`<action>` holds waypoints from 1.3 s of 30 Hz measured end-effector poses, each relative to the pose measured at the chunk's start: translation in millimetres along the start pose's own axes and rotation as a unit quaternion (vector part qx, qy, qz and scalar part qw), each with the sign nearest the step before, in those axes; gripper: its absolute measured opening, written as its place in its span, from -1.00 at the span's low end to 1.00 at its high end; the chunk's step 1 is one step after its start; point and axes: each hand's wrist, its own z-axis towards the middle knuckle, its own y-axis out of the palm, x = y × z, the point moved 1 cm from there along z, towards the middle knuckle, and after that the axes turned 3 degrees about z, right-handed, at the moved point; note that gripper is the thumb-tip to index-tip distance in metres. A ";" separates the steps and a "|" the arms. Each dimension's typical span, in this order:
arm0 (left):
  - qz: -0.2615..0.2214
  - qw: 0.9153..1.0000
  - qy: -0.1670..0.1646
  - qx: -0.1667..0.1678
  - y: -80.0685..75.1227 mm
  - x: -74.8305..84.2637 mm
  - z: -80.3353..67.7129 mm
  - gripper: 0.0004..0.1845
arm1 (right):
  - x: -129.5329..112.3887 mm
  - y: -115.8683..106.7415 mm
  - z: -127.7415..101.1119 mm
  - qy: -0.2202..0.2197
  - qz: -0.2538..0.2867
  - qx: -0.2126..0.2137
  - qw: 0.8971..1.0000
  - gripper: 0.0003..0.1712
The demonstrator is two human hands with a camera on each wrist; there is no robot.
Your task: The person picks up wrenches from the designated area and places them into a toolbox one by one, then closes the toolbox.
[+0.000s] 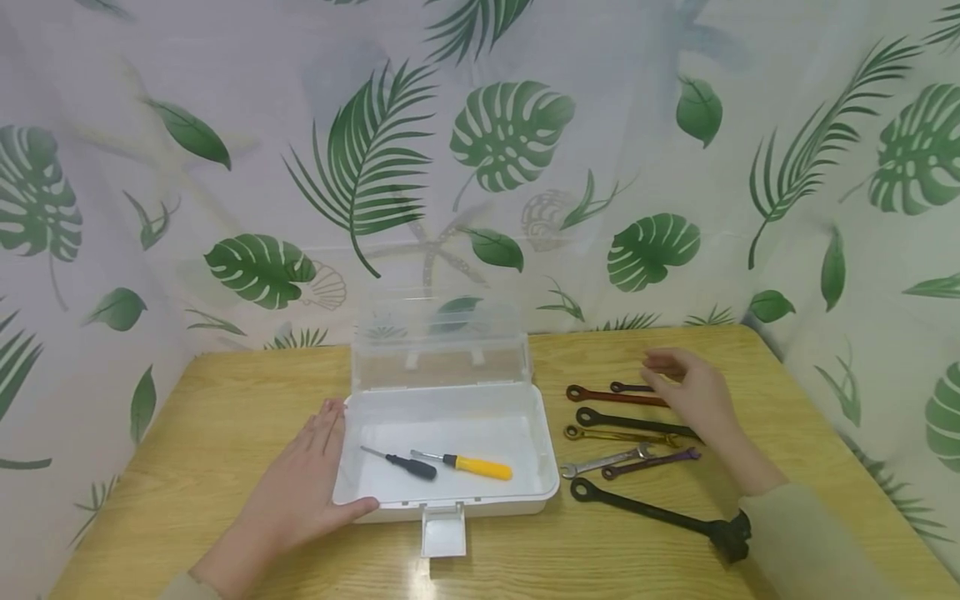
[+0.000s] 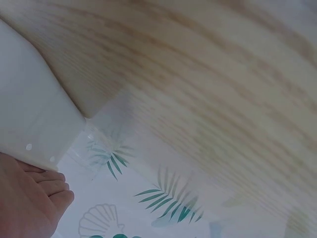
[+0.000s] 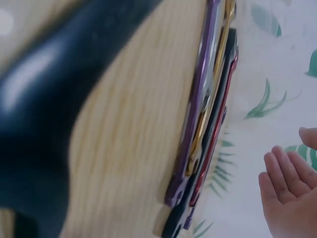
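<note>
Nearest the head camera: latch tab of the clear plastic box, hanging open over the wooden table at the 6 o'clock edge of the box, so the tray is free to receive items.

Left hand: one, laid flat against the box's 9 o'clock wall, fingers straight and relaxed, thumb along the front rim; it appears to steady the box rather than grasp it.

Box contents: two screwdrivers. Black-handled screwdriver and yellow-handled screwdriver lie side by side on the tray floor, tips toward 9 o'clock.

Lid: one, transparent, standing upright at the box's 12 o'clock side, leaving the tray open.

Wrenches, at 3 o'clock of the box, laid in a loose row for picking: seven by count, though the farthest is partly hidden by the hand. Large black wrench nearest; then silver wrench, purple wrench, gold wrench, black wrench, red wrench, and small dark wrench.

Right hand: one, hovering over the far wrenches, fingers loosely extended, holding nothing.

Backdrop: leaf-print curtain behind the table.
</note>
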 end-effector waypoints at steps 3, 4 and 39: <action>0.000 1.000 0.003 0.005 -0.2 -0.3 0.0 0.35 | 8.1 -0.6 4.5 0.010 0.010 -0.006 1.000 -0.54; 0.001 1.000 0.003 0.007 -0.1 -0.5 0.0 0.35 | 10.9 -0.7 6.2 0.014 0.014 -0.008 1.000 -0.54; -0.012 1.000 0.007 0.004 -2.1 -1.2 0.0 0.32 | 67.6 12.8 36.6 0.037 -0.024 -0.118 0.992 -0.69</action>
